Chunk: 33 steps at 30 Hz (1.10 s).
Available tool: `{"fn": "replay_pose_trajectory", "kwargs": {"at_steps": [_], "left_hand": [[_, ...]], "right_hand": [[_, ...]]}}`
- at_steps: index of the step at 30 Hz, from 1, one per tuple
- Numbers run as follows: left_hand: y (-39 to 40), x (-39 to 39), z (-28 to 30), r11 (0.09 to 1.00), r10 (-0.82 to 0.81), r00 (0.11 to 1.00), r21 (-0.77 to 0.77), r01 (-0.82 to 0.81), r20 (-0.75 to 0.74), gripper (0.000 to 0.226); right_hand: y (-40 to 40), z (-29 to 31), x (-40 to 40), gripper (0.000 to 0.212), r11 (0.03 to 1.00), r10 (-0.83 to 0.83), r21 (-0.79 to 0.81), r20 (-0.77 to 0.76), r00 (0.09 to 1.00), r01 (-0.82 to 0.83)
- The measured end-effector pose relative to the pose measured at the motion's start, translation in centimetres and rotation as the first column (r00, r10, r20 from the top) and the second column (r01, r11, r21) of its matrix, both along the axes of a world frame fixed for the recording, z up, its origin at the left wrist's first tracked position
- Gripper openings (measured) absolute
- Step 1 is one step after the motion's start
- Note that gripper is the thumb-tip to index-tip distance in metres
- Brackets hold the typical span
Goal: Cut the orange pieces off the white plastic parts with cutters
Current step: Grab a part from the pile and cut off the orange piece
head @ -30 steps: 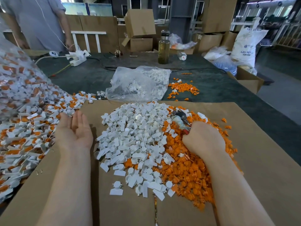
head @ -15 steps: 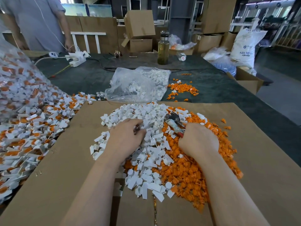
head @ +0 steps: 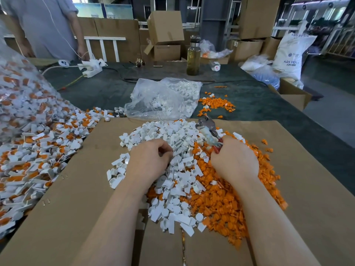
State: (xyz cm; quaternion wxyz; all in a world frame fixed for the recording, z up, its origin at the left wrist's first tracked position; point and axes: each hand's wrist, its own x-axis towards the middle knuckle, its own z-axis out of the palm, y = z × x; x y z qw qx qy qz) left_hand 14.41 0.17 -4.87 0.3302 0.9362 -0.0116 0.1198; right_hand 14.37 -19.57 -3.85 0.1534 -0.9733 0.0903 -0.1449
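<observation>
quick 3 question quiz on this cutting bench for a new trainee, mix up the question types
1. True or false: the right hand grips the cutters.
2. Which pile lies under the left hand? A) white parts B) orange offcuts C) uncut parts
3. Fill in: the clear bag behind the cardboard sheet holds ____ parts.

Key: 1 true; 2 A; 3 white

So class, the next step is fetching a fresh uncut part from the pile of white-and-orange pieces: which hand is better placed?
The left hand. The uncut pile lies on its side, and it holds at most something small, whereas the right hand grips the cutters over the orange offcuts.
</observation>
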Motion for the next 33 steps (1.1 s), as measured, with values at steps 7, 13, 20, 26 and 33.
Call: {"fn": "replay_pose_trajectory", "kwargs": {"at_steps": [7, 13, 20, 26, 33], "left_hand": [[-0.1, 0.5, -0.1, 0.992, -0.021, 0.996, 0.125, 0.032, -0.084, 0.020], [-0.3, 0.2, -0.1, 0.999, 0.011, 0.998, 0.043, -0.014, 0.066, 0.016], [-1.2, -0.4, 0.9, 0.926, 0.078, 0.992, -0.376, -0.034, 0.102, 0.010], [-2.2, -0.8, 1.5, 0.805, 0.074, 0.986, -0.593, 0.028, 0.147, 0.024], [-3.4, -1.0, 1.5, 0.719, 0.086, 0.983, -0.693, 0.053, 0.164, 0.022]], "right_hand": [[0.1, 0.1, 0.5, 0.008, 0.966, 0.116, 0.229, 0.049, 0.992, -0.124], [0.2, 0.1, 0.5, 0.016, 0.948, 0.127, 0.280, 0.106, 0.986, -0.153], [0.5, 0.7, 0.1, 0.011, 0.835, 0.167, 0.478, 0.252, 0.953, -0.272], [1.1, 0.9, -0.2, 0.008, 0.742, 0.203, 0.565, 0.324, 0.924, -0.361], [2.3, 1.0, -0.8, 0.007, 0.707, 0.226, 0.544, 0.432, 0.873, -0.452]]}}
